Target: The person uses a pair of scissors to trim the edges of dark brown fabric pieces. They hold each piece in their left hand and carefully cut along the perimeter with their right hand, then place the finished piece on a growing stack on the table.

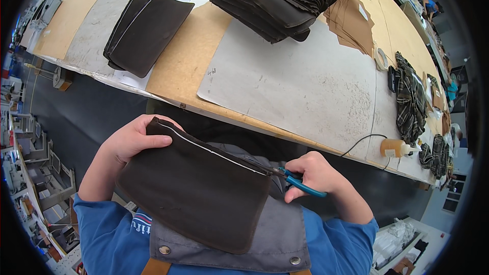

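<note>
My left hand (133, 138) grips the upper left corner of a dark brown, flat sewn panel (196, 198), thumb on its near face. The panel hangs tilted in front of my grey apron (285, 234), and a thin white strip (206, 146) runs along its top edge. At the panel's right end, my right hand (317, 172) is closed around teal-handled scissors (305, 187). Their dark blades lie along the top edge by the upper right corner; part of them is hidden behind the panel.
Beyond my hands stands a worktable (188, 81). It bears a tall stack of dark panels (275, 0), a smaller pile (150, 35), brown paper patterns (351, 23), a tape roll (380, 59), plaid cloth (410, 97) and an amber squeeze bottle (392, 147).
</note>
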Demonstrator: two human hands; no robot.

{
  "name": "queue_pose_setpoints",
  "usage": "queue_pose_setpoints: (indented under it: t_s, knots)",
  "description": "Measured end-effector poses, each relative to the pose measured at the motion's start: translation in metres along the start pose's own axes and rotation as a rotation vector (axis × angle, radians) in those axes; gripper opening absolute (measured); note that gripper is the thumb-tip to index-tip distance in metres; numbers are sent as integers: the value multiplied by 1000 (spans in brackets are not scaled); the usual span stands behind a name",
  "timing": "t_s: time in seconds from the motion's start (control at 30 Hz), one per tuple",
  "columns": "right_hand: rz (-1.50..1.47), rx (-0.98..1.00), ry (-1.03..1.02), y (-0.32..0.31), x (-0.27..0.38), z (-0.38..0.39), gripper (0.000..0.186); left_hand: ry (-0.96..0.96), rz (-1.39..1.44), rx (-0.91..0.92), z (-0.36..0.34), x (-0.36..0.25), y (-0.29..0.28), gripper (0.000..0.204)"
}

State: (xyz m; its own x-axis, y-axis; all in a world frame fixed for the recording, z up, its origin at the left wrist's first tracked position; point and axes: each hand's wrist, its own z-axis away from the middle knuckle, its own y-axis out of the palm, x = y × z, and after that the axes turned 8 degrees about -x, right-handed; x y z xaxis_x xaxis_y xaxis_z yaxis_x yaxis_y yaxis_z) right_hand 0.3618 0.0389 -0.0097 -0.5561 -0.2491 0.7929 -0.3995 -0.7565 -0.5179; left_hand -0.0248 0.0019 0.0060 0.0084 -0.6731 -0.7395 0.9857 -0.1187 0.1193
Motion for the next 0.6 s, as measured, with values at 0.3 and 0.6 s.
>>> queue_pose_setpoints:
  t_s: [0.3, 0.6]
  knots:
    - [96, 27, -86, 3, -9, -7, 74, 18, -36, 22, 1, -4, 4, 28]
    - [18, 75, -100, 1, 0, -15, 72, 38, -43, 55, -1, -4, 6, 29]
